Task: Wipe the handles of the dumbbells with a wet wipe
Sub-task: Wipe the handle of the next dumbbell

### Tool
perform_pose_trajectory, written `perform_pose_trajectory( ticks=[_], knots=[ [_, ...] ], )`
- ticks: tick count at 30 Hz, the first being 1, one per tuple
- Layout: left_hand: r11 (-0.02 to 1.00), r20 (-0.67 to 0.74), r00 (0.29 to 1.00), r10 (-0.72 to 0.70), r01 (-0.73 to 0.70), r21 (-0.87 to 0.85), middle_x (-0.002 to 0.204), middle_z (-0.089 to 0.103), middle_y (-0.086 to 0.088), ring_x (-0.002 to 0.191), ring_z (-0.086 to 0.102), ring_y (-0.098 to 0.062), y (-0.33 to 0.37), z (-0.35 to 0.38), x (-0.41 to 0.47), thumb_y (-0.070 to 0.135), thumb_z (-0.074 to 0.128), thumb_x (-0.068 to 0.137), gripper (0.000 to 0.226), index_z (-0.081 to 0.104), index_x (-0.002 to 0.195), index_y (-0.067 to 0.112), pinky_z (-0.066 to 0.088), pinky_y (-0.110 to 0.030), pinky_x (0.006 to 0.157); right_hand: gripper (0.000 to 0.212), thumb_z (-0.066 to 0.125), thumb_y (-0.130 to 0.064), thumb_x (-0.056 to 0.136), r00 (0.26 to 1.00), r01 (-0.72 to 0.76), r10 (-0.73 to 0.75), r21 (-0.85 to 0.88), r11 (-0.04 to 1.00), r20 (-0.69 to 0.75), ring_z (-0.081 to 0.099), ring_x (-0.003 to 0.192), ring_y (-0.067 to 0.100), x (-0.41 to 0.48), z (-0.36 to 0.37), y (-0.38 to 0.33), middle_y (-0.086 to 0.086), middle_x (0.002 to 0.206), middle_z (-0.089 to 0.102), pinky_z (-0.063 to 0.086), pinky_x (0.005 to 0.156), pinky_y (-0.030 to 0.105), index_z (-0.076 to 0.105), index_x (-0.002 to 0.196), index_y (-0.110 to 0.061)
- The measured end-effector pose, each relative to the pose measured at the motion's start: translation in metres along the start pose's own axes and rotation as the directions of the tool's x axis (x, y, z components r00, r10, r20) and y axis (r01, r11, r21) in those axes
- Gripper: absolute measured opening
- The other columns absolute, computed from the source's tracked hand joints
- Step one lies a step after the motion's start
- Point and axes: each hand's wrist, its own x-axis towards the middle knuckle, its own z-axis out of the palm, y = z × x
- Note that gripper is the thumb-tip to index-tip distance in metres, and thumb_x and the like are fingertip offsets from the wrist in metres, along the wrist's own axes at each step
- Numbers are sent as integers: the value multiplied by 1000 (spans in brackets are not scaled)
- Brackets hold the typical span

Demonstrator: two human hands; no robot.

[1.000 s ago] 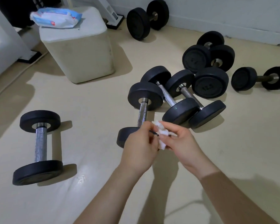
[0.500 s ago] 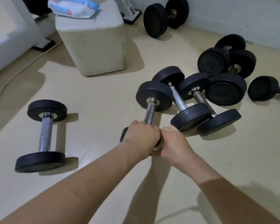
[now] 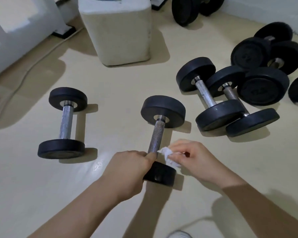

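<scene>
Nearby, lone dumbbell [image 3: 66, 122] left, dumbbell pair [image 3: 206, 95] right, cream block [image 3: 117, 31] beyond.

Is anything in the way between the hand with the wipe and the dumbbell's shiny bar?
Nothing blocks it. The wet wipe in the right hand is right beside the bare handle. Only the left hand covers the handle's near end, so that bit cannot be wiped yet.
</scene>
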Motion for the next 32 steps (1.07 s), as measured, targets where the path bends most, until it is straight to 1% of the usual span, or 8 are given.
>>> perform_pose_trajectory(
  ticks=[3,5,9,14,19,23,28,32],
  knots=[
    [999,19,1000,3,-2,-40,104,56,8,97,53,-19,-8,-2,1,24,62,81,47,36,119,31,39,-30,65,18,58,-20,91,978,-56,42,-65,996,-205,52,82,4,40,0,13,-15,96,47,45,72,23,71,82,-29],
    [991,48,999,8,-1,-132,105,54,10,99,50,-16,-14,-4,5,28,67,77,49,40,118,32,41,-30,68,22,58,-12,90,940,-54,47,-12,998,-338,54,79,2,64,16,15,-10,93,51,44,68,11,74,94,-27],
    [931,72,997,20,8,-366,105,52,15,99,48,-9,-28,-1,5,40,72,70,49,50,114,38,45,-28,80,17,66,1,80,835,32,-79,-96,995,-545,55,76,4,95,32,18,-1,82,63,44,67,14,76,87,-11],
    [874,35,999,1,16,-486,99,36,18,96,37,-7,-35,8,2,46,78,62,61,55,118,43,41,-22,85,12,66,-6,81,968,207,-231,-213,955,-96,56,70,6,57,42,18,-5,77,57,47,68,15,75,83,-12],
    [829,23,1000,20,-4,-559,98,34,19,96,35,-5,-30,9,9,46,80,60,61,58,117,45,38,-16,84,12,61,-1,78,892,176,-291,-327,928,-346,49,71,10,97,23,19,6,74,56,41,68,10,73,79,-5],
    [888,-28,992,126,-125,-443,98,37,14,91,34,-10,-20,10,9,50,73,64,54,60,115,40,33,-9,73,19,57,-7,76,964,264,-263,-273,925,42,46,63,4,56,34,15,-12,73,40,40,60,16,74,78,-16],
    [928,-135,969,206,-237,-289,97,49,8,85,45,-13,1,17,11,51,72,58,62,60,115,29,50,-23,63,14,61,-4,76,937,113,-230,-396,911,-263,56,65,22,86,11,25,4,75,56,46,58,33,73,76,-12],
    [940,-173,953,247,-279,-195,100,52,2,89,42,-17,17,18,14,45,70,62,57,63,114,23,52,-29,57,17,58,-4,71,951,266,-187,-340,902,247,56,65,19,49,14,18,0,74,51,48,57,37,68,72,-18]
  ],
)
